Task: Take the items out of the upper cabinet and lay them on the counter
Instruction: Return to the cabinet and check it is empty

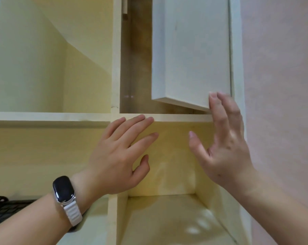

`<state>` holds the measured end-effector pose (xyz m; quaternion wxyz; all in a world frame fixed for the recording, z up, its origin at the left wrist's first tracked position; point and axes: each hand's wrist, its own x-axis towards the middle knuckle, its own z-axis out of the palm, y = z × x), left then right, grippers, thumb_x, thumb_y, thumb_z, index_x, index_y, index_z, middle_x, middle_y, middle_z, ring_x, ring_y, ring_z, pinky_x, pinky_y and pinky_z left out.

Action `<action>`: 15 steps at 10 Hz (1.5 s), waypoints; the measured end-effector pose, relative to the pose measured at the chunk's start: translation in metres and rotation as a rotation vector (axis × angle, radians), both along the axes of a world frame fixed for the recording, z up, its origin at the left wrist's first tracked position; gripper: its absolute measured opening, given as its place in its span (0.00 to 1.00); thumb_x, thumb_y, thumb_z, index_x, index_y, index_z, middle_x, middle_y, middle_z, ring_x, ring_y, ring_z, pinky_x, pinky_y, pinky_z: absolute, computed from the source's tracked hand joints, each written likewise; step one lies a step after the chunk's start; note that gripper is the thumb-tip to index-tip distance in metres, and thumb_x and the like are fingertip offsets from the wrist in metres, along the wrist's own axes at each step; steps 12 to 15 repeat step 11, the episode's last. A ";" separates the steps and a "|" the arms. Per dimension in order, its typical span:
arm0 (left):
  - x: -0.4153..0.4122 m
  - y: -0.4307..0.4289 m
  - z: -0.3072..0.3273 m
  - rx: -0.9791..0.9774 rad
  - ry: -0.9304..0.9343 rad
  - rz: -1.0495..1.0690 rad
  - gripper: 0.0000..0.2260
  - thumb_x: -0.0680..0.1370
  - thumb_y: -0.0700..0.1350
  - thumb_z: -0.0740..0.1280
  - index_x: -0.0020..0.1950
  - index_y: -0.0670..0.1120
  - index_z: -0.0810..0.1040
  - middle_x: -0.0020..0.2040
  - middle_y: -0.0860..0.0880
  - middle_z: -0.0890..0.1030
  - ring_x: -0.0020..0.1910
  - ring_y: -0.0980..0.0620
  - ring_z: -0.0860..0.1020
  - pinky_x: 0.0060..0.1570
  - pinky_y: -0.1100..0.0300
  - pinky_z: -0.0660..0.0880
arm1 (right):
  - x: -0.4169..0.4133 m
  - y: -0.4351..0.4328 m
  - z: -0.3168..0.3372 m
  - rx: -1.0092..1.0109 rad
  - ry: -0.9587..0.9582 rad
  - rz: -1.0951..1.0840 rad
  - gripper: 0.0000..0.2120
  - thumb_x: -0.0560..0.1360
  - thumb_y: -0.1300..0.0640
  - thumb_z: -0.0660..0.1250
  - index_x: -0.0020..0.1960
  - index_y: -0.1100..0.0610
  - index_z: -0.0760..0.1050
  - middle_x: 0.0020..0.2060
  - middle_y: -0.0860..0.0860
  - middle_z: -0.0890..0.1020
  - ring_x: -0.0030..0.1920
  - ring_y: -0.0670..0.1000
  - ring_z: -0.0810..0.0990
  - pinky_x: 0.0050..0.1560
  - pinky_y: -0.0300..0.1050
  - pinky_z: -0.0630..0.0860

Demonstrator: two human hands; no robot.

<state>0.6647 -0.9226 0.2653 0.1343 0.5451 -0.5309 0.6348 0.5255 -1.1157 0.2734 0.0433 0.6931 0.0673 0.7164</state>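
Upper cabinet (114, 68), seen from below. The right hand (225, 147), fingers spread wide, touches the lower hinge-side corner of the partly open cabinet door (194, 53) with its fingertips (213, 98). The left hand (117, 156), open and holding nothing, is raised before the horizontal shelf edge (52, 116); a dark-faced watch (64, 190) on a white strap sits at its wrist. The visible compartments show bare walls; a dark meshed object (6, 209) lies at lower left, its nature unclear.
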 end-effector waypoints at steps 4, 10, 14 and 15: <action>0.004 0.000 0.000 -0.011 -0.028 -0.019 0.18 0.70 0.46 0.68 0.59 0.43 0.82 0.68 0.43 0.75 0.69 0.43 0.72 0.67 0.41 0.65 | 0.031 0.009 0.007 -0.034 0.102 -0.591 0.36 0.69 0.51 0.66 0.75 0.54 0.60 0.70 0.64 0.65 0.68 0.68 0.62 0.67 0.66 0.62; -0.025 0.016 -0.011 0.001 0.110 0.020 0.19 0.75 0.48 0.66 0.63 0.40 0.79 0.66 0.40 0.77 0.66 0.40 0.74 0.60 0.45 0.72 | -0.027 0.037 0.010 0.057 0.459 -0.491 0.28 0.75 0.42 0.61 0.72 0.51 0.66 0.70 0.55 0.68 0.69 0.59 0.66 0.68 0.55 0.61; -0.034 0.017 -0.025 -0.010 0.140 -0.011 0.19 0.75 0.48 0.67 0.62 0.41 0.79 0.63 0.41 0.79 0.64 0.40 0.76 0.60 0.46 0.72 | -0.035 0.040 -0.008 0.077 0.490 -0.486 0.29 0.75 0.41 0.58 0.72 0.53 0.68 0.71 0.56 0.69 0.69 0.59 0.67 0.68 0.56 0.62; -0.034 0.017 -0.025 -0.010 0.140 -0.011 0.19 0.75 0.48 0.67 0.62 0.41 0.79 0.63 0.41 0.79 0.64 0.40 0.76 0.60 0.46 0.72 | -0.035 0.040 -0.008 0.077 0.490 -0.486 0.29 0.75 0.41 0.58 0.72 0.53 0.68 0.71 0.56 0.69 0.69 0.59 0.67 0.68 0.56 0.62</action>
